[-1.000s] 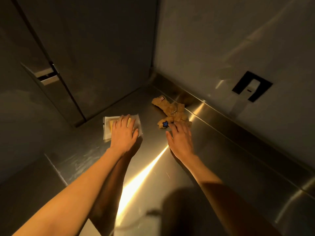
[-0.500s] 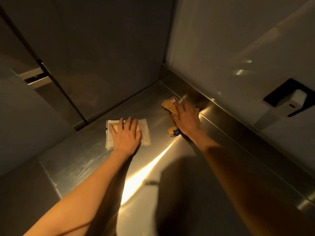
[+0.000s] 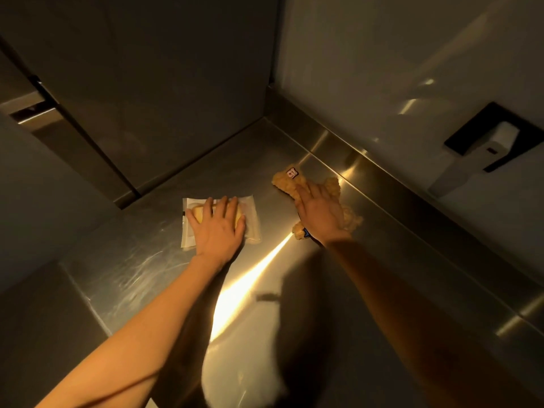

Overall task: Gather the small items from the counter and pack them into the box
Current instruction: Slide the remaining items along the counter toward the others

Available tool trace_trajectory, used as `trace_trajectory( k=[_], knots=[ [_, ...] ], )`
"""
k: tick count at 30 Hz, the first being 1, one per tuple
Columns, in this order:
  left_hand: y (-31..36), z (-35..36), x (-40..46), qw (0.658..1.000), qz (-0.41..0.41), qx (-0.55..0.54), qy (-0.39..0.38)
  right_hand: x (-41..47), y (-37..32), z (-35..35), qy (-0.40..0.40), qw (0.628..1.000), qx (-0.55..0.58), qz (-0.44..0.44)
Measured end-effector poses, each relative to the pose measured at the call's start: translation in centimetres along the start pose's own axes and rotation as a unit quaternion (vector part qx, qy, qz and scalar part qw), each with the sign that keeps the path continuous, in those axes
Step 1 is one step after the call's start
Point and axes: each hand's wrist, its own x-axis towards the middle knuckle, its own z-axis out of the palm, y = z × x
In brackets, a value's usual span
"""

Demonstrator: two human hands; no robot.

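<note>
The right hand (image 3: 319, 213), short of the plush toy (image 3: 329, 188) a second ago, is now lying spread upon it; the left hand (image 3: 217, 223) is still pressing flat on the packet (image 3: 251, 219). Both are lying on the surface (image 3: 132, 269), ready for lifting.

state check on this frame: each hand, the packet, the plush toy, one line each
left hand: flat on the packet, fingers straight.
right hand: laid over the plush toy, fingers extended.
packet: sealed, flat on the counter, partly covered.
plush toy: lying on the counter near the back ledge, not lifted.
box: not in view.
</note>
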Motion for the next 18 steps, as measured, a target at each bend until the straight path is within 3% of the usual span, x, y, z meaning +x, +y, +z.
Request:
trace_trajectory(
  k=[7,12,18],
  knots=[
    [5.0,0.1,-5.6,0.998,0.054,-0.007,-0.040,-9.6,1.3,-0.1,0.041,0.998,0.012,0.047],
    [9.3,0.7,-10.4,0.993,0.114,-0.010,-0.039,-15.8,2.6,0.3,-0.010,0.996,0.014,0.089],
    [13.8,1.5,-16.5,0.984,0.174,-0.005,-0.046,-23.9,4.4,0.4,-0.003,0.992,0.015,0.125]
  ],
)
